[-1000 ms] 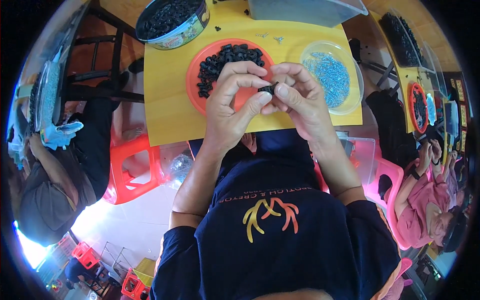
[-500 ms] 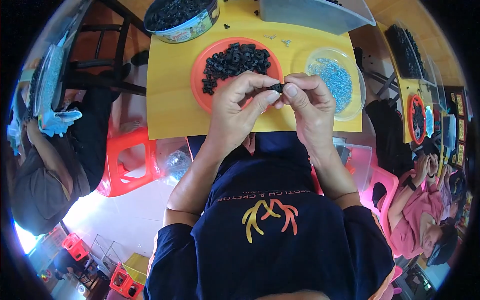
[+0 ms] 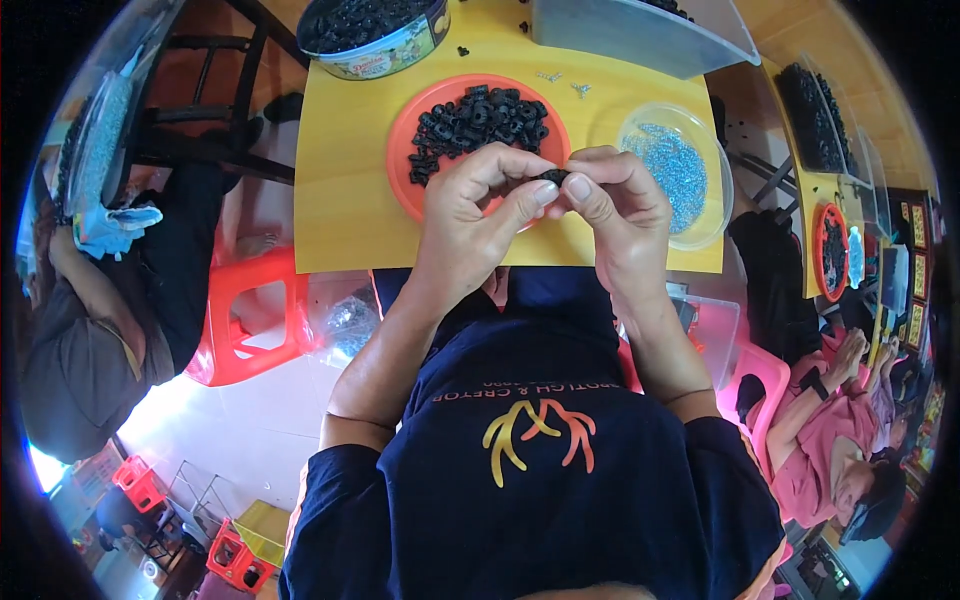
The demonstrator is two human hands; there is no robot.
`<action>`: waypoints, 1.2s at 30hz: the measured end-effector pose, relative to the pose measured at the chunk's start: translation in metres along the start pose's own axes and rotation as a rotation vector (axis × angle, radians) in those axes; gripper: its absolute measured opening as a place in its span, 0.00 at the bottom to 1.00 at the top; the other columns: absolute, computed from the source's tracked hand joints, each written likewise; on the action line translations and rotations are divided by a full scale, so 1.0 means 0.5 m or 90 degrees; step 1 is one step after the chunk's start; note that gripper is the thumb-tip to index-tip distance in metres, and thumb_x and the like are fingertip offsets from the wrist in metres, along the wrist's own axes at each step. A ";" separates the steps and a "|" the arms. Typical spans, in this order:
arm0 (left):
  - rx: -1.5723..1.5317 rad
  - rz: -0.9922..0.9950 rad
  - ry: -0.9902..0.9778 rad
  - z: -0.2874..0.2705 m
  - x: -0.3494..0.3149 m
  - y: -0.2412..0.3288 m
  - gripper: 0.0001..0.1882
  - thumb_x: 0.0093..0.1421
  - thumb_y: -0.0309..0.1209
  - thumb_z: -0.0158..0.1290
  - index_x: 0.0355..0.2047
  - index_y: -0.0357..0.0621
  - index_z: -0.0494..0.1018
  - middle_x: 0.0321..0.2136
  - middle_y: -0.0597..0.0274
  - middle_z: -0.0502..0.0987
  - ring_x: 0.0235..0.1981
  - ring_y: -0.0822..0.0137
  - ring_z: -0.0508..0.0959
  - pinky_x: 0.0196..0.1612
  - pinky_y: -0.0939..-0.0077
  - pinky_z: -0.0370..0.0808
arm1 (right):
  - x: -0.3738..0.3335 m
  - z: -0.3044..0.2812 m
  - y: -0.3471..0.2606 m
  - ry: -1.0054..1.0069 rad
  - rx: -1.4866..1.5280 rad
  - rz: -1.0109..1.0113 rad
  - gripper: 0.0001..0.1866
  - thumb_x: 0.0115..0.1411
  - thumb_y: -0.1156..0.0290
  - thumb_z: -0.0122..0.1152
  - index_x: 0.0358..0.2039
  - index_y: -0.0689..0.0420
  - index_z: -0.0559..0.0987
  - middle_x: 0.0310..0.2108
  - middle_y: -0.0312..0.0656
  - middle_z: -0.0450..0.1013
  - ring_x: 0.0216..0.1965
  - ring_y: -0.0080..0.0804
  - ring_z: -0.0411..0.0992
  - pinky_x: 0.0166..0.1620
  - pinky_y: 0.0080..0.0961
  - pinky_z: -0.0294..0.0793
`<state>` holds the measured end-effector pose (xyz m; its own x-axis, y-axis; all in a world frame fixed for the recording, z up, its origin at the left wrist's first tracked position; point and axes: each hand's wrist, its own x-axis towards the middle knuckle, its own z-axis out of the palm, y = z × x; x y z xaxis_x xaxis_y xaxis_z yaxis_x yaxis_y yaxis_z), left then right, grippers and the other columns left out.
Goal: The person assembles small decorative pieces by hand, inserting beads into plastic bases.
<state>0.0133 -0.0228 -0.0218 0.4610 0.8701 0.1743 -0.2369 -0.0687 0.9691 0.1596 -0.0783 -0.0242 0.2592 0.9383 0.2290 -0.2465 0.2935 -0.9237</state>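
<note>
A small black plastic part (image 3: 553, 176) sits pinched between my two hands, above the near right edge of a red round tray (image 3: 398, 150). My left hand (image 3: 487, 195) grips it between thumb and forefinger. From the other side, the thumb and fingers of my right hand (image 3: 622, 205) close on the same part, mostly covering it. Many black plastic parts (image 3: 482, 122) are heaped in the tray. To the right stands a clear round tub (image 3: 718, 165) holding a heap of small shiny bluish metal pieces (image 3: 670, 175).
At the back left stands a round bucket (image 3: 385, 62) full of black parts; a grey plastic bin (image 3: 640, 42) is at the back right. Several small metal pieces (image 3: 580, 90) lie loose on the yellow table (image 3: 340, 210). People sit at both sides; a red stool (image 3: 250, 310) stands left.
Both hands keep their pinch on the black part, with only a slight shift of the fingers. The view has moved a little, so the table appears shifted slightly.
</note>
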 end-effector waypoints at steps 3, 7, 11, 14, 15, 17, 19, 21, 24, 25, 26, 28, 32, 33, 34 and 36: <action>-0.026 -0.015 0.004 0.000 0.000 -0.008 0.04 0.59 0.20 0.54 0.36 0.34 0.74 0.29 0.64 0.77 0.31 0.78 0.77 0.34 0.84 0.74 | 0.002 0.001 -0.006 -0.010 0.002 0.049 0.04 0.59 0.80 0.58 0.36 0.63 0.75 0.37 0.45 0.72 0.32 0.29 0.74 0.36 0.24 0.76; -0.110 -0.062 0.008 0.000 0.000 -0.011 0.04 0.60 0.20 0.53 0.36 0.34 0.73 0.30 0.63 0.77 0.32 0.77 0.77 0.35 0.84 0.74 | 0.002 0.002 0.005 -0.011 0.021 0.031 0.05 0.61 0.78 0.58 0.37 0.64 0.75 0.35 0.42 0.73 0.33 0.24 0.73 0.38 0.21 0.76; -0.109 -0.029 0.015 0.003 -0.003 -0.020 0.04 0.60 0.20 0.53 0.36 0.33 0.73 0.30 0.62 0.77 0.32 0.76 0.77 0.36 0.83 0.74 | 0.002 0.003 0.015 -0.010 0.009 0.017 0.05 0.61 0.78 0.58 0.37 0.63 0.74 0.35 0.41 0.73 0.33 0.24 0.73 0.39 0.21 0.75; -0.064 0.021 0.025 0.001 -0.002 -0.026 0.04 0.59 0.20 0.54 0.35 0.33 0.73 0.29 0.62 0.77 0.31 0.76 0.77 0.36 0.82 0.74 | 0.003 -0.002 0.009 -0.022 -0.020 0.056 0.06 0.61 0.78 0.59 0.38 0.64 0.74 0.35 0.40 0.73 0.34 0.23 0.73 0.40 0.20 0.74; -0.026 0.042 0.025 -0.001 0.000 -0.028 0.04 0.58 0.20 0.54 0.35 0.33 0.73 0.29 0.62 0.77 0.30 0.76 0.77 0.35 0.82 0.74 | 0.004 -0.003 0.005 -0.021 -0.020 0.056 0.06 0.61 0.78 0.59 0.38 0.64 0.74 0.35 0.40 0.73 0.34 0.23 0.73 0.40 0.20 0.74; 0.039 0.041 -0.004 -0.015 0.001 -0.026 0.05 0.59 0.20 0.53 0.36 0.33 0.73 0.30 0.62 0.76 0.32 0.75 0.76 0.37 0.82 0.74 | 0.006 -0.004 -0.004 -0.026 -0.124 0.028 0.05 0.60 0.78 0.60 0.37 0.64 0.76 0.33 0.40 0.74 0.35 0.22 0.73 0.40 0.20 0.74; 0.105 0.039 -0.031 -0.021 -0.001 -0.026 0.05 0.60 0.19 0.52 0.38 0.33 0.72 0.32 0.63 0.75 0.34 0.75 0.75 0.39 0.81 0.73 | 0.008 -0.008 -0.014 -0.049 -0.214 0.002 0.06 0.59 0.80 0.59 0.37 0.64 0.77 0.34 0.41 0.74 0.35 0.24 0.74 0.41 0.20 0.74; 0.082 0.010 -0.026 -0.020 -0.001 -0.023 0.05 0.60 0.20 0.53 0.38 0.34 0.72 0.32 0.63 0.75 0.33 0.76 0.75 0.39 0.82 0.73 | 0.009 -0.008 -0.021 -0.069 -0.308 -0.025 0.06 0.59 0.82 0.59 0.38 0.65 0.77 0.35 0.42 0.73 0.36 0.26 0.74 0.42 0.20 0.74; 0.049 -0.048 -0.008 -0.017 -0.004 -0.020 0.06 0.60 0.20 0.53 0.38 0.34 0.73 0.32 0.63 0.76 0.32 0.76 0.75 0.38 0.82 0.73 | 0.007 -0.007 -0.023 -0.050 -0.388 -0.055 0.04 0.58 0.80 0.60 0.35 0.64 0.79 0.31 0.41 0.75 0.34 0.23 0.74 0.38 0.20 0.74; 0.049 -0.048 -0.009 -0.016 -0.004 -0.020 0.06 0.60 0.20 0.53 0.38 0.34 0.73 0.32 0.63 0.76 0.32 0.76 0.75 0.38 0.82 0.73 | 0.006 -0.010 -0.021 -0.050 -0.390 -0.060 0.04 0.59 0.80 0.60 0.35 0.64 0.79 0.31 0.40 0.75 0.34 0.23 0.74 0.38 0.20 0.74; 0.032 -0.053 -0.007 -0.015 -0.005 -0.020 0.06 0.60 0.21 0.53 0.38 0.34 0.73 0.32 0.62 0.76 0.31 0.76 0.75 0.38 0.82 0.73 | 0.004 -0.011 -0.017 -0.050 -0.392 -0.064 0.05 0.59 0.80 0.59 0.36 0.64 0.78 0.31 0.40 0.74 0.35 0.23 0.74 0.39 0.20 0.74; 0.015 -0.058 -0.005 -0.015 -0.006 -0.021 0.06 0.60 0.21 0.54 0.38 0.35 0.73 0.32 0.62 0.77 0.31 0.76 0.75 0.37 0.82 0.73 | -0.001 -0.008 -0.004 -0.039 -0.283 -0.035 0.05 0.60 0.79 0.58 0.37 0.64 0.77 0.31 0.39 0.74 0.34 0.23 0.73 0.39 0.20 0.74; -0.100 -0.054 -0.006 -0.016 -0.004 -0.022 0.06 0.60 0.21 0.54 0.38 0.34 0.73 0.29 0.62 0.78 0.31 0.75 0.78 0.36 0.82 0.75 | -0.006 -0.004 0.010 -0.036 -0.079 0.009 0.07 0.63 0.77 0.56 0.41 0.64 0.74 0.31 0.38 0.73 0.34 0.23 0.73 0.39 0.20 0.74; -0.132 -0.045 -0.017 -0.016 -0.004 -0.022 0.07 0.60 0.21 0.54 0.39 0.34 0.73 0.29 0.61 0.78 0.32 0.74 0.78 0.37 0.82 0.76 | -0.006 -0.004 0.010 -0.035 -0.080 0.009 0.07 0.63 0.77 0.56 0.41 0.64 0.74 0.31 0.38 0.73 0.34 0.23 0.73 0.39 0.20 0.74; -0.133 -0.046 -0.018 -0.015 -0.003 -0.024 0.07 0.60 0.21 0.54 0.39 0.34 0.73 0.29 0.61 0.78 0.32 0.74 0.78 0.37 0.82 0.76 | -0.005 -0.003 0.009 -0.030 -0.077 0.019 0.07 0.63 0.76 0.56 0.41 0.64 0.74 0.31 0.38 0.73 0.34 0.22 0.72 0.39 0.20 0.74; -0.144 -0.027 -0.019 -0.015 -0.003 -0.028 0.07 0.60 0.21 0.54 0.39 0.33 0.73 0.30 0.60 0.78 0.32 0.73 0.79 0.37 0.81 0.76 | -0.006 -0.001 0.011 -0.026 -0.072 0.029 0.08 0.63 0.75 0.55 0.41 0.64 0.73 0.31 0.38 0.73 0.33 0.22 0.72 0.39 0.20 0.74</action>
<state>0.0094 -0.0194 -0.0368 0.4994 0.8545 0.1427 -0.4010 0.0819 0.9124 0.1579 -0.0793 -0.0303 0.2118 0.9573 0.1967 -0.1499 0.2308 -0.9614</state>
